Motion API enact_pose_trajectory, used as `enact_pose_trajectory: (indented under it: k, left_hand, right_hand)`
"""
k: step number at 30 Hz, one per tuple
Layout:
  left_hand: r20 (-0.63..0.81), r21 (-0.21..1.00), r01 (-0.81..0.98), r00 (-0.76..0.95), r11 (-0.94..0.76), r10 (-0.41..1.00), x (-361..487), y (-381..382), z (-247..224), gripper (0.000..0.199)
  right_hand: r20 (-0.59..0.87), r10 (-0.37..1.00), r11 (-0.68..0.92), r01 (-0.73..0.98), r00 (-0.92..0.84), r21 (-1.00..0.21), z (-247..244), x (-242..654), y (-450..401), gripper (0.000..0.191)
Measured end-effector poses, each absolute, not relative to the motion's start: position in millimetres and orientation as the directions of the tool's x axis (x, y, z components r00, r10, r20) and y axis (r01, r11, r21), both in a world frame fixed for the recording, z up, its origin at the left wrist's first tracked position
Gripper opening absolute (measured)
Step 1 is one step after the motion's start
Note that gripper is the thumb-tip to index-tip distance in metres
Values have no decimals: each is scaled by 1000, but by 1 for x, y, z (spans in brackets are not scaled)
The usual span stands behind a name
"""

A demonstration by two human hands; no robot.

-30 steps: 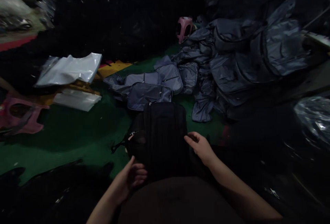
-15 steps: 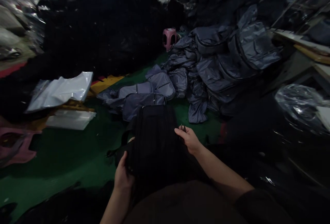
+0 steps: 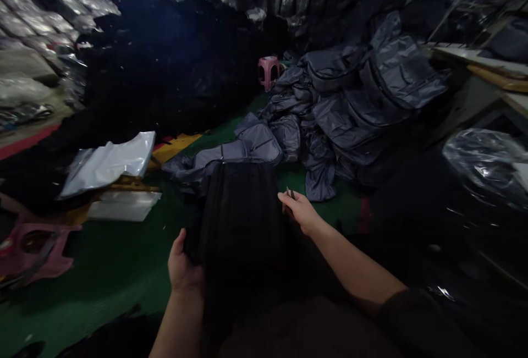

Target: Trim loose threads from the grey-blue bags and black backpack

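A black backpack (image 3: 243,215) stands upright in front of me, its zipped top edge toward the grey bags. My left hand (image 3: 185,267) is at its left side, thumb raised and palm against the dark fabric. The fingers of that hand are lost behind the fabric. At the right edge of the backpack, my right hand (image 3: 302,212) is closed on small pointed snips (image 3: 289,193), whose metal tips stick up past the thumb. Much of the backpack's lower part disappears in shadow.
Grey bags (image 3: 350,94) are heaped ahead and to the right. White plastic sheets (image 3: 113,163) lie at left, near a pink stool (image 3: 41,251). Another pink stool (image 3: 269,72) stands farther back beside a large dark pile (image 3: 173,66). Clear plastic (image 3: 484,154) lies at right.
My left hand has shifted left and down, its thumb now farther from the backpack's front. The backpack has turned slightly and sits more upright. My right hand still holds the snips, now showing more.
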State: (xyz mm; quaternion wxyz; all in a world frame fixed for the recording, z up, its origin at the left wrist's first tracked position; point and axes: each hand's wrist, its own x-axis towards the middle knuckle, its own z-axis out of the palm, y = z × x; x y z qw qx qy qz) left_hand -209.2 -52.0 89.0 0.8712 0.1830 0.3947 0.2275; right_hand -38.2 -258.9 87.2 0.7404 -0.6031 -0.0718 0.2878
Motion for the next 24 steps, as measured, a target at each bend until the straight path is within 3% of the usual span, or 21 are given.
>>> enact_pose_trajectory:
  k: [6,8,14,19,24]
  left_hand:
    - [-595,497,-295,568,816,568,-193,-40,106,31]
    - [-567,511,-303,585,805,580,-190,-37,111,31]
    - [-487,527,-357,616,771,619,-186,-29,134,34]
    - [-418,528,-385,659,757,626,-182,-30,167,32]
    - [-271,718,-290,721,633,638,-183,-35,186,30]
  right_hand:
    - [-88,677,-91,-35,731,-995,110,-58,-268,33]
    - [-97,696,-97,-41,711,-994,110,-62,-264,35]
    - [-190,584,223,-380,789,-898,114,-49,-244,35]
    - [-113,519,327,-319,847,-889,140,-31,-241,34]
    - [-30,537,380,-274,843,-883,179,-22,-245,29]
